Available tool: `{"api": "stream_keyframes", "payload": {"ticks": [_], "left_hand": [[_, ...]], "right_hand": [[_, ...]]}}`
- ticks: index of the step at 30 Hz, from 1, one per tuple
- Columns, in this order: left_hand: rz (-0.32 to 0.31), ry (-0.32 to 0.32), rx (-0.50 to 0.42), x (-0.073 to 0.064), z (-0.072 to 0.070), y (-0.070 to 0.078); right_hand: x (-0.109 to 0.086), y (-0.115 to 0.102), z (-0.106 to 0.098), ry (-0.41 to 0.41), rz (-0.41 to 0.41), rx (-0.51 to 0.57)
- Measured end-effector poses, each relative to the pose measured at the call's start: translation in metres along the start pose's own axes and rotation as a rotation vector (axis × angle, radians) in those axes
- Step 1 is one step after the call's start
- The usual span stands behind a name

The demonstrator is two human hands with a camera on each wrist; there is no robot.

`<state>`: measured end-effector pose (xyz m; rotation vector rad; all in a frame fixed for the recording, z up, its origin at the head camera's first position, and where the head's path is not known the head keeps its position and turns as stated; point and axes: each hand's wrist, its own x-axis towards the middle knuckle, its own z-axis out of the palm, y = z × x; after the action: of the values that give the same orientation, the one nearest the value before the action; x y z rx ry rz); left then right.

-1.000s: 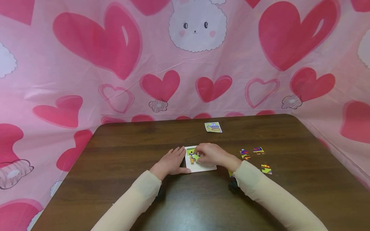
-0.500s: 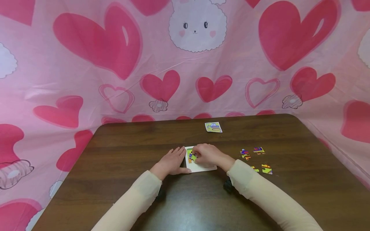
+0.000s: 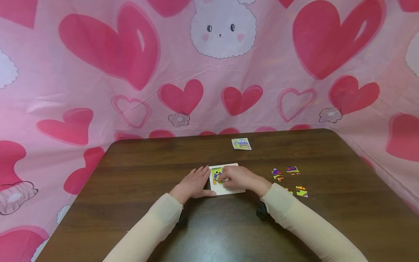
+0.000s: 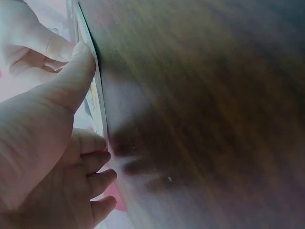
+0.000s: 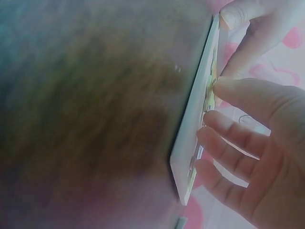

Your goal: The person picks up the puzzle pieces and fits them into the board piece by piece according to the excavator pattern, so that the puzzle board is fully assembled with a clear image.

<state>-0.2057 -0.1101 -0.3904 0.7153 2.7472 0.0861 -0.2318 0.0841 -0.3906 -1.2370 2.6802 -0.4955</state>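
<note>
A small white puzzle board (image 3: pixel 226 191) lies on the table between my hands, with colourful pieces (image 3: pixel 216 176) in its left part. My left hand (image 3: pixel 194 183) is spread flat along the board's left side, its thumb touching the near left corner. Over the board, my right hand (image 3: pixel 243 177) has bent fingers and pinches a green puzzle piece (image 5: pixel 209 95), seen on edge in the right wrist view. Its thumb touches that piece; the index fingertip is hidden there. The left wrist view shows the left thumb (image 4: pixel 82 57) at the board's edge.
Right of the board lie several loose puzzle pieces, among them a blue one (image 3: pixel 277 174), a purple one (image 3: pixel 292 170) and a green one (image 3: pixel 302 191). A picture card (image 3: pixel 241 144) lies farther back on the brown table (image 3: pixel 157 156). Behind hangs a pink heart-print cloth (image 3: pixel 209 105).
My right hand has shifted slightly left and back again over the board, its fingers staying at the green piece. The left hand has kept its place.
</note>
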Motion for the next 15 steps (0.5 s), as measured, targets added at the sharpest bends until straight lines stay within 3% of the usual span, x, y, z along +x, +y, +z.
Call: {"api": "stream_keyframes", "payload": {"ticks": [9,15], "left_hand": [[0.003,0.000,-0.007,-0.0009,-0.0009,0.0002],[0.004,0.001,-0.014,-0.0003,-0.0006,-0.0005]], "right_hand": [[-0.0018,-0.0020,-0.0022,-0.041,-0.035,-0.029],[-0.0022,-0.0022,-0.0042,-0.084,-0.010,-0.040]]}}
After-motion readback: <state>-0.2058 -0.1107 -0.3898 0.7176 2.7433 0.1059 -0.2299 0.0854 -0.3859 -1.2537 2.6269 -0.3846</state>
